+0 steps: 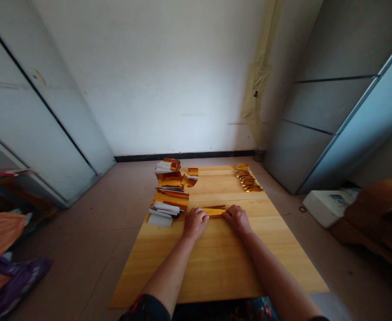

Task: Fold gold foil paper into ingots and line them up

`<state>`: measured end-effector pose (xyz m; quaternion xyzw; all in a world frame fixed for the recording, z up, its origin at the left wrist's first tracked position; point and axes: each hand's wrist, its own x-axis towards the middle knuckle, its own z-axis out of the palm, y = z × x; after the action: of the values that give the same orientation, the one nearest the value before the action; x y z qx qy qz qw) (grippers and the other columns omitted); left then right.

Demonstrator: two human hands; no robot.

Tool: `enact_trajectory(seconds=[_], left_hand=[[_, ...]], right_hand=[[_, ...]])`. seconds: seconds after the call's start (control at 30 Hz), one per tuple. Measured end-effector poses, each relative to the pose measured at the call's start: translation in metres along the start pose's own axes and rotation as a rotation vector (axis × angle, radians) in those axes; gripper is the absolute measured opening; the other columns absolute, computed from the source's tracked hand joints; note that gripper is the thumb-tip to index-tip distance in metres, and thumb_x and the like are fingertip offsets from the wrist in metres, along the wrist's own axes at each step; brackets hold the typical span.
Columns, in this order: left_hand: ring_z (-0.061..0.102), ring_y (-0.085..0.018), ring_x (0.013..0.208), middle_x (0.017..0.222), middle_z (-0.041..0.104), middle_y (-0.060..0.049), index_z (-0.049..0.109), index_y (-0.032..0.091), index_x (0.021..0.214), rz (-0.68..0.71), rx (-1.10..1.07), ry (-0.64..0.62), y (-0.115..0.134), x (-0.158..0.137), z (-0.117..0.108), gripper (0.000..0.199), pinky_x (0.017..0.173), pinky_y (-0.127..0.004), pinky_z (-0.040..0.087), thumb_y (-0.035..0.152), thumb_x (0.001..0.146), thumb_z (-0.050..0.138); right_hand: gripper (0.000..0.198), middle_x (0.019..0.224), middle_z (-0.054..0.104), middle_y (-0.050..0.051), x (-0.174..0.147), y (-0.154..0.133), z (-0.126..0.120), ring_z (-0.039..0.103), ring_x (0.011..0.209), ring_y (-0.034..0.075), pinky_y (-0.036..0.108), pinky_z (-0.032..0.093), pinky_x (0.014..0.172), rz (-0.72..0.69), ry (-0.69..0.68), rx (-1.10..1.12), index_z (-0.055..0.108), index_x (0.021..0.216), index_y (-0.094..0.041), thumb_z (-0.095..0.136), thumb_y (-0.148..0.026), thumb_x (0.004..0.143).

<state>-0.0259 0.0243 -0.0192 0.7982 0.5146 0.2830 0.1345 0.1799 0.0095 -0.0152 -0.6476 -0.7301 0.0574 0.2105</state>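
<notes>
Between my two hands a sheet of gold foil paper (216, 211) lies on the wooden table, folded into a narrow strip. My left hand (196, 221) is closed on its left end, fingers curled over the edge. At the right end, my right hand (238, 218) pinches the paper, knuckles raised. Just left of my left hand are stacked gold paper sheets (172, 199), some curled to show pale undersides (160, 219). Farther back on the right sits a row of folded gold paper pieces (248, 179).
The wooden table (216, 263) stands before a white wall (169, 89). Loose gold sheets (190, 180) lie near its far left part. A grey refrigerator (303, 133) and a white box (328, 208) are on the right. Purple bag-like material (25, 278) lies at left.
</notes>
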Motion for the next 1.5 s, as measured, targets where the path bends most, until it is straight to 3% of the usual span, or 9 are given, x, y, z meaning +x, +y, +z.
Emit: enact_trajectory(seconds=[0.33,0.53,0.9,1.2,1.5], left_hand=[[0.054,-0.017,0.082,0.080,0.062,-0.004,0.065,0.018,0.073,-0.081,0.139,0.001,0.004,0.005,0.000,0.014,0.076,-0.028,0.039,0.024,0.082,0.057],[0.054,-0.017,0.082,0.079,0.061,-0.004,0.065,0.019,0.071,-0.066,0.142,0.000,0.002,0.005,0.001,0.015,0.076,-0.028,0.038,0.023,0.082,0.056],[0.054,-0.016,0.080,0.078,0.060,-0.003,0.061,0.018,0.069,-0.098,0.204,0.001,0.006,0.005,-0.001,0.011,0.073,-0.027,0.038,0.019,0.080,0.057],[0.056,-0.018,0.082,0.083,0.061,-0.005,0.061,0.018,0.075,-0.168,0.302,-0.113,0.012,0.011,-0.009,0.015,0.072,-0.028,0.040,0.030,0.083,0.056],[0.059,-0.022,0.089,0.094,0.064,-0.010,0.065,0.016,0.087,-0.221,0.383,-0.175,0.019,0.014,-0.010,0.020,0.074,-0.031,0.043,0.029,0.084,0.049]], right_hand=[[0.018,0.084,0.063,0.003,0.001,-0.008,-0.006,0.054,0.082,0.015,0.025,0.028,0.066,0.075,0.000,-0.098,0.063,0.072,-0.019,0.057,-0.030,0.085],[0.014,0.084,0.062,0.001,-0.002,-0.006,-0.006,0.053,0.084,0.014,0.024,0.028,0.068,0.001,0.011,0.009,0.062,0.075,-0.021,0.057,-0.030,0.084],[0.014,0.088,0.062,0.003,0.006,-0.019,-0.005,0.052,0.088,0.017,0.026,0.027,0.066,0.169,-0.024,-0.061,0.061,0.071,-0.019,0.059,-0.029,0.080],[0.015,0.090,0.062,0.005,0.007,-0.023,-0.008,0.053,0.089,0.018,0.027,0.029,0.066,0.193,-0.052,-0.091,0.062,0.072,-0.019,0.059,-0.031,0.081],[0.016,0.091,0.063,0.006,0.009,-0.025,-0.009,0.054,0.090,0.019,0.028,0.030,0.066,0.208,-0.066,-0.103,0.064,0.073,-0.018,0.057,-0.031,0.081]])
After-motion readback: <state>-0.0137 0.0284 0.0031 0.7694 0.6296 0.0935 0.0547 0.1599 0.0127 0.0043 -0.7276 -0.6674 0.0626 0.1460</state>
